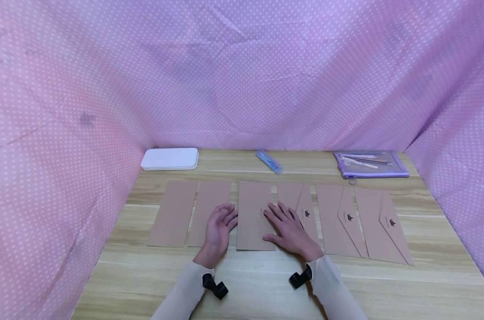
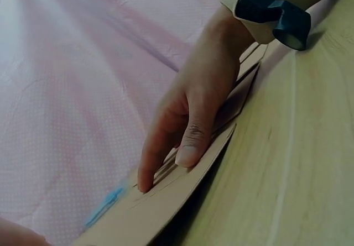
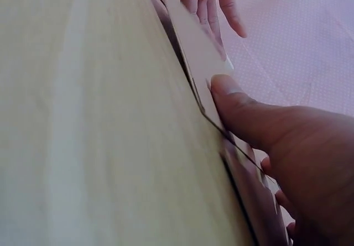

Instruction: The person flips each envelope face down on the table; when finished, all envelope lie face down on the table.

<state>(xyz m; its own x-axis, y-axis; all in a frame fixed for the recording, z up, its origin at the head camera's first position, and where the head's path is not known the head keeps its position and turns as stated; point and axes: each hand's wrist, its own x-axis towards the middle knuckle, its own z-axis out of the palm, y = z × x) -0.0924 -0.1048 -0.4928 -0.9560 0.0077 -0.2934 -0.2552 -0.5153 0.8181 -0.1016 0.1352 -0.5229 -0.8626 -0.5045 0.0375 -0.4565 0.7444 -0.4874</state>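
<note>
A brown kraft paper envelope lies in front of me, in the middle of a row of similar envelopes. My right hand rests with spread fingers over its right side, the fingertips near a small faint print. In the right wrist view the right thumb lies on the paper, and a dark gap shows under the envelope's near edge. My left hand is upright beside the left edge, palm turned inward and fingers loosely bent. Part of the left hand enters the left wrist view's corner.
Two plain envelopes lie to the left. To the right are envelopes with pointed flaps and black crowns. Behind stand a white case, a blue packaged item and a purple-edged mesh pouch of pens. A pink dotted curtain surrounds the table.
</note>
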